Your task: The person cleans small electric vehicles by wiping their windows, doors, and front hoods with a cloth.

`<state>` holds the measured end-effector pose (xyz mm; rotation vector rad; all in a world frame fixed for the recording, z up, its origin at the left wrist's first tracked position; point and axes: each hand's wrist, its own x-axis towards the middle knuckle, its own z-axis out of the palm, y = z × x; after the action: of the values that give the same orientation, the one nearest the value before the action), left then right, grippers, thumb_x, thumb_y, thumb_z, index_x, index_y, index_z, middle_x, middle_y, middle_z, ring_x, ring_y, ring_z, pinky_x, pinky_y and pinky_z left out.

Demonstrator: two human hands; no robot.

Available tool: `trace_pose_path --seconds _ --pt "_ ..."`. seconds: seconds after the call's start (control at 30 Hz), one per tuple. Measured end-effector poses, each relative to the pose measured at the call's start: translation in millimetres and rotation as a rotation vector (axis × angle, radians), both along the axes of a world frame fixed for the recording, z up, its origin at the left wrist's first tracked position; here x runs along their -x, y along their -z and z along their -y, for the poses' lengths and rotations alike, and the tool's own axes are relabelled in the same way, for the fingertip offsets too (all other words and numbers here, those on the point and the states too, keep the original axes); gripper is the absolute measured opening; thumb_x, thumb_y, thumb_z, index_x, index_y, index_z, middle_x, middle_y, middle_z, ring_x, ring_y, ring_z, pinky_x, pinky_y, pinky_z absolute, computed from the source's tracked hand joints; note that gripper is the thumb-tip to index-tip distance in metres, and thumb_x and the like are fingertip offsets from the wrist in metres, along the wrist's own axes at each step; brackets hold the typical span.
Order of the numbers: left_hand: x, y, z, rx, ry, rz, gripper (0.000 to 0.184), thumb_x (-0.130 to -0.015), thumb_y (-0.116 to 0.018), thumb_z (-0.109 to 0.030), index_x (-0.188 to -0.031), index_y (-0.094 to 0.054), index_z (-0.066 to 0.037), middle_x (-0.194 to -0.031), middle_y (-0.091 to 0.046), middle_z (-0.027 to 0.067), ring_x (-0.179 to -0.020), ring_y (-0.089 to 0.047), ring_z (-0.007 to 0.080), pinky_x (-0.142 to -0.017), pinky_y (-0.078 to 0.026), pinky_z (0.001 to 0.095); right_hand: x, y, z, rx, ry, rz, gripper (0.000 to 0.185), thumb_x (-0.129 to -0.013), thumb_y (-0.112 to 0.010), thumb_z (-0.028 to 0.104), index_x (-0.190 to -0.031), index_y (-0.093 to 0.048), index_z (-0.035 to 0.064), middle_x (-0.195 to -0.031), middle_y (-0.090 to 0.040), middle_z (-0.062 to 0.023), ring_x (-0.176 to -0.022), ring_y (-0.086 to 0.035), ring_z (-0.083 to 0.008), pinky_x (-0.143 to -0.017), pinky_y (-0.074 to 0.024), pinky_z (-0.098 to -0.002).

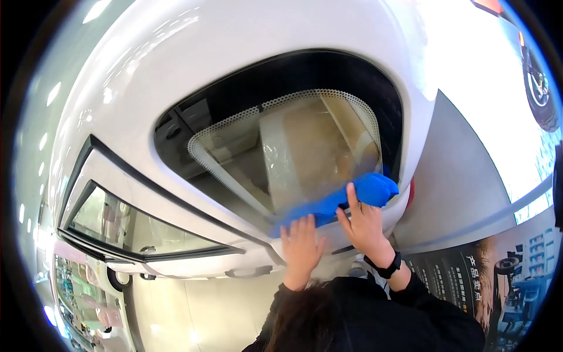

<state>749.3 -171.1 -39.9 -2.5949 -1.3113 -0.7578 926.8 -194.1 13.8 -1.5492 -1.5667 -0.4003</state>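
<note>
A bunched blue cloth (325, 208) lies along the lower edge of a white car's side rear window (311, 141). My left hand (302, 249), slightly blurred, touches the cloth's left end with its fingers stretched out flat. Farther right, my right hand (365, 226) wears a black wristband and presses on the cloth. Its index finger is stretched along the cloth, and the thumb points left. The other fingers curl over the cloth and are partly hidden. Through the glass, with its dotted border, a light-coloured cabin interior shows.
White body panels (258, 29) curve around the window. At left is a door with a black-framed window (135, 226) and a handle (249, 271). A printed poster (457, 281) lies at lower right. A bright display panel (481, 76) shows a wheel.
</note>
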Motion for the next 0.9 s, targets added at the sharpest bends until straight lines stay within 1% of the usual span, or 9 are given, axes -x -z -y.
trace_pose_path --seconds 0.13,0.17,0.23,0.4,0.57,0.67,0.73,0.77,0.9 --pt "16.4 -57.2 -14.1 -0.18 -0.228 0.098 0.07 -0.076 -0.068 -0.037 -0.129 -0.049 0.004 -0.128 -0.052 0.0225 -0.124 -0.044 0.0416 -0.107 -0.024 0.0619 24.6 -77.1 -18.9 -0.109 -0.242 0.124 0.062 -0.082 -0.07 0.02 -0.137 -0.047 0.0046 -0.117 -0.057 -0.0183 -0.103 -0.055 -0.0377 -0.087 -0.0415 -0.0462" --pt "24.4 -60.7 -18.7 -0.228 -0.242 0.139 0.068 -0.085 -0.058 -0.036 -0.135 -0.041 0.006 -0.136 -0.043 0.0263 -0.131 -0.035 0.0438 -0.11 -0.018 0.061 35.0 -89.6 -22.8 -0.121 -0.225 0.113 0.062 -0.082 -0.07 0.02 -0.137 -0.047 0.0046 -0.117 -0.057 -0.0183 -0.103 -0.055 -0.0377 -0.087 -0.0415 -0.0462" --pt "39.0 -66.2 -23.1 -0.298 -0.262 0.16 0.066 -0.097 -0.043 -0.037 -0.143 -0.029 0.007 -0.147 -0.031 0.0288 -0.14 -0.024 0.0452 -0.114 -0.012 0.0585 55.5 -105.9 -31.1 -0.014 -0.255 0.216 0.06 -0.083 -0.066 0.019 -0.139 -0.048 0.013 -0.113 -0.059 -0.0092 -0.101 -0.057 -0.0288 -0.088 -0.0425 -0.0397" --pt "40.4 -90.8 -21.3 -0.217 -0.242 0.228 0.078 -0.097 -0.037 -0.051 -0.147 -0.021 0.007 -0.149 -0.026 0.0297 -0.138 -0.022 0.0513 -0.111 -0.013 0.0624 72.8 -133.4 -49.4 -0.231 -0.259 0.213 0.06 -0.082 -0.055 0.015 -0.142 -0.045 0.0172 -0.1 -0.06 0.0013 -0.098 -0.056 -0.0153 -0.09 -0.0416 -0.0299" --pt "12.0 -137.3 -40.4 -0.311 -0.176 0.301 0.085 -0.096 -0.028 -0.062 -0.149 -0.015 0.003 -0.154 -0.016 0.0275 -0.14 -0.012 0.0518 -0.112 -0.009 0.0621 40.5 -162.3 -51.4 -0.413 -0.195 0.115 0.071 -0.077 -0.068 0.028 -0.143 -0.043 0.0211 -0.114 -0.059 -0.0012 -0.106 -0.055 -0.0188 -0.098 -0.0403 -0.0361" --pt "-9.5 -126.7 -53.3 -0.476 -0.19 0.114 0.083 -0.095 -0.024 -0.066 -0.151 -0.021 -0.004 -0.155 -0.015 0.0265 -0.143 -0.012 0.0467 -0.113 -0.005 0.0598 2.2 -148.1 -39.6 -0.376 -0.05 0.119 0.073 -0.078 -0.068 0.036 -0.145 -0.041 0.0251 -0.119 -0.058 -0.0028 -0.108 -0.055 -0.0211 -0.098 -0.0396 -0.039" --pt "-17.9 -112.4 -46.1 -0.535 -0.103 -0.079 0.08 -0.094 -0.039 -0.059 -0.151 -0.021 -0.005 -0.155 -0.016 0.0264 -0.141 -0.014 0.0481 -0.111 -0.005 0.0631 -14.2 -121.8 -30.1 -0.313 0.026 0.077 0.073 -0.078 -0.068 0.043 -0.144 -0.043 0.0256 -0.123 -0.058 -0.0076 -0.111 -0.055 -0.0265 -0.099 -0.0393 -0.0419" --pt "-24.8 -107.2 -32.5 -0.289 -0.13 -0.084 0.068 -0.081 -0.061 -0.048 -0.135 -0.047 -0.009 -0.135 -0.044 0.0227 -0.124 -0.039 0.0466 -0.103 -0.02 0.0705 -20.0 -108.6 -22.0 -0.283 0.051 0.035 0.071 -0.078 -0.069 0.041 -0.142 -0.045 0.025 -0.122 -0.058 -0.01 -0.11 -0.056 -0.0294 -0.097 -0.0407 -0.0439" --pt "-33.0 -60.5 -13.5 -0.043 -0.043 -0.244 0.058 -0.082 -0.062 -0.046 -0.128 -0.054 -0.011 -0.127 -0.053 0.0151 -0.12 -0.047 0.0362 -0.099 -0.028 0.067 -26.3 -1.4 5.6 0.044 0.167 -0.058 0.066 -0.079 -0.071 0.037 -0.139 -0.049 0.0182 -0.12 -0.058 -0.0142 -0.109 -0.057 -0.032 -0.095 -0.0424 -0.0453"
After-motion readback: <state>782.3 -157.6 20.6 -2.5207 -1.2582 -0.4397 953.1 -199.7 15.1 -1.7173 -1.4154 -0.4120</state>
